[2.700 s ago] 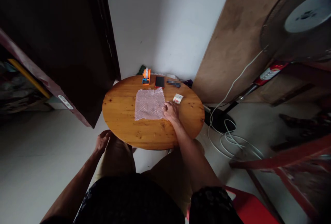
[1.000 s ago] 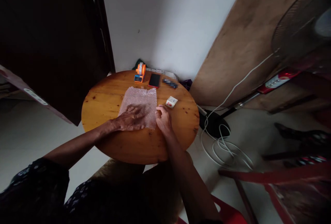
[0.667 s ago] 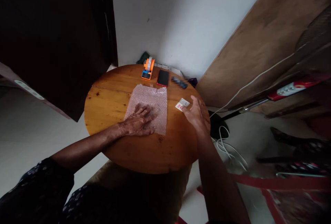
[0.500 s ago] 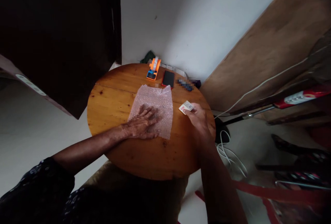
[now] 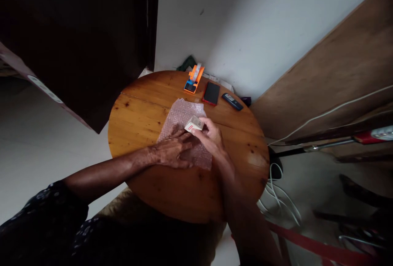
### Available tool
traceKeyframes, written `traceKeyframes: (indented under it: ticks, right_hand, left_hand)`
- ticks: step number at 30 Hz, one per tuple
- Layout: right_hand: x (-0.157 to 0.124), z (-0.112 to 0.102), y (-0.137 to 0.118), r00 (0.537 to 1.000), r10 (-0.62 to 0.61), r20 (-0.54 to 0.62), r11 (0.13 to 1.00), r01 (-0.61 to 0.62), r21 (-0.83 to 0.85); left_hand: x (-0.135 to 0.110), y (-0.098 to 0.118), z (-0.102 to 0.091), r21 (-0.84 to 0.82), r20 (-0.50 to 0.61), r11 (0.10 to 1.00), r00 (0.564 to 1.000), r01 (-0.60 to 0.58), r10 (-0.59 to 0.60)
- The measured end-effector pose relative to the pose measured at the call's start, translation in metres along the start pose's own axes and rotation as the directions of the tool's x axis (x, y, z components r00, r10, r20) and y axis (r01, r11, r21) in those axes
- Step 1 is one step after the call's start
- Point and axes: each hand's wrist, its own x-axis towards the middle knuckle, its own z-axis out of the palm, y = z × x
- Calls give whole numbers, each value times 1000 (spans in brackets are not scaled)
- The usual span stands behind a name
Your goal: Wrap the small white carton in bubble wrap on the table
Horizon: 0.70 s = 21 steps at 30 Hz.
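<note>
A pink sheet of bubble wrap (image 5: 181, 114) lies flat on the round wooden table (image 5: 144, 118). My left hand (image 5: 172, 151) rests palm down on the sheet's near part, fingers stretched out. My right hand (image 5: 211, 139) is closed on a small white and red box (image 5: 194, 124) and holds it over the middle of the sheet, just past my left fingertips.
At the table's far edge stand an orange tape dispenser (image 5: 193, 80), a dark phone in a red case (image 5: 211, 93) and a small dark handset (image 5: 232, 101). A wooden board (image 5: 331, 73) leans on the wall at right. White cables (image 5: 279, 200) lie on the floor.
My left hand came up from my knee onto the bubble wrap. My right hand reached right, picked up the small box and carried it back over the sheet.
</note>
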Motion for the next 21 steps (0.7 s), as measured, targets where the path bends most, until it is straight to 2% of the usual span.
traceKeyframes:
  ticks: [3, 4, 6, 8, 10, 17, 21]
  right_hand:
    - [0, 1, 25, 999, 34, 31, 999, -33, -34]
    - [0, 0, 28, 998, 29, 49, 998, -26, -56]
    - [0, -3, 28, 997, 20, 72, 996, -14, -91]
    - [0, -5, 26, 996, 20, 90, 994, -11, -108]
    - [-1, -8, 23, 993, 25, 117, 994, -13, -108]
    - [-4, -13, 10, 979, -27, 201, 999, 35, -37]
    - [-6, -13, 7, 955, -61, 289, 988, 99, -121]
  left_hand:
    - [-3, -5, -8, -30, -185, 1000, 983, 10, -15]
    - [-3, -7, -11, -20, -251, 998, 966, 56, -60]
    - [-4, -12, -16, 27, -312, 983, 936, 182, -164]
    - [-5, -16, -18, 88, -294, 956, 924, 279, -242]
    - [-6, -18, -18, 147, -257, 935, 925, 324, -280]
    - [-7, -19, -16, 196, -233, 923, 930, 330, -283]
    - [-8, -19, -18, 217, -197, 919, 937, 329, -289]
